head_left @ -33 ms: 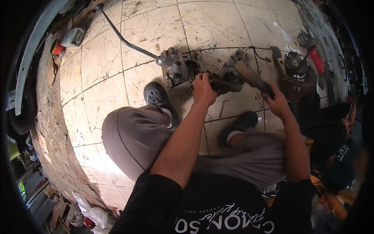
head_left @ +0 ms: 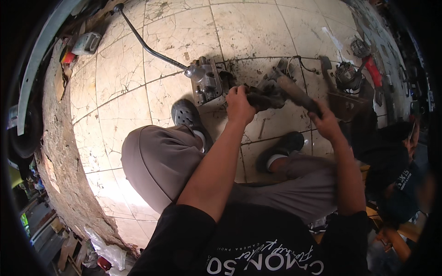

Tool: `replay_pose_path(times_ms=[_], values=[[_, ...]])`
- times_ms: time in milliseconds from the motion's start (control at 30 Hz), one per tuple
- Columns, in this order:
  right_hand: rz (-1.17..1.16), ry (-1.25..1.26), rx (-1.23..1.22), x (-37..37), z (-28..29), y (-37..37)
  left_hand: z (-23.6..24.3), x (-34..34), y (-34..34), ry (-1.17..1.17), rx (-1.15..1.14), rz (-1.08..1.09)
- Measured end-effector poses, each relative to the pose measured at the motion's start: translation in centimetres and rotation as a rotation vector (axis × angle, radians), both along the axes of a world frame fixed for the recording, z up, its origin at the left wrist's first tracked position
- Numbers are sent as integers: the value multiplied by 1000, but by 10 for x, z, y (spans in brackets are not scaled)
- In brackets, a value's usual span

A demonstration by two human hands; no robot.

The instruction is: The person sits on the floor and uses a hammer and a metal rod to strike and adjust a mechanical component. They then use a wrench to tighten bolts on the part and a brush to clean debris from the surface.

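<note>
In front of me, my left hand [head_left: 240, 106] is closed on the left end of a dark, greasy metal part [head_left: 264, 99]. My right hand [head_left: 328, 122] grips the near end of a long, brown brush-like tool [head_left: 295, 91], smeared by motion. The tool's far end lies over or against the right side of the metal part; actual contact is hard to tell. Left of my left hand stands a grey metal gear-lever housing [head_left: 207, 83] with a long bent lever [head_left: 147, 48] rising toward the far left.
My shoes [head_left: 186, 115] rest on dirty tiles [head_left: 179, 23]. A thin rod [head_left: 262, 129] lies between them. To the right are a round motor-like part [head_left: 346, 73], a red object [head_left: 373, 71] and a rusty brown bracket [head_left: 347, 105]. Another person [head_left: 391, 179] is close at my right.
The brush-like tool and my right hand have shifted very slightly. My left hand keeps its hold on the metal part.
</note>
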State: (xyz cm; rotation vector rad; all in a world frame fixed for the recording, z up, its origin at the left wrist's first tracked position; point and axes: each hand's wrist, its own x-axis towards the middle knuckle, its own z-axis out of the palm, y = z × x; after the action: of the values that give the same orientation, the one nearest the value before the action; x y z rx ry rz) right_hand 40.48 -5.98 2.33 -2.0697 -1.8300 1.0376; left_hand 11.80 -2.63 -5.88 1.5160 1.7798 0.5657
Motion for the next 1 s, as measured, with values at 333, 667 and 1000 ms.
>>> replay_pose_path(times_ms=[333,667,1000], values=[[81,49,295,-56,-85,19,-26,-25,35,-51,238,64],[-11,18,182,-40,-84,-8,-29,-46,46,-52,224,-4],[-34,-40,169,-25,-92,-7,-33,-51,56,-70,182,-18]])
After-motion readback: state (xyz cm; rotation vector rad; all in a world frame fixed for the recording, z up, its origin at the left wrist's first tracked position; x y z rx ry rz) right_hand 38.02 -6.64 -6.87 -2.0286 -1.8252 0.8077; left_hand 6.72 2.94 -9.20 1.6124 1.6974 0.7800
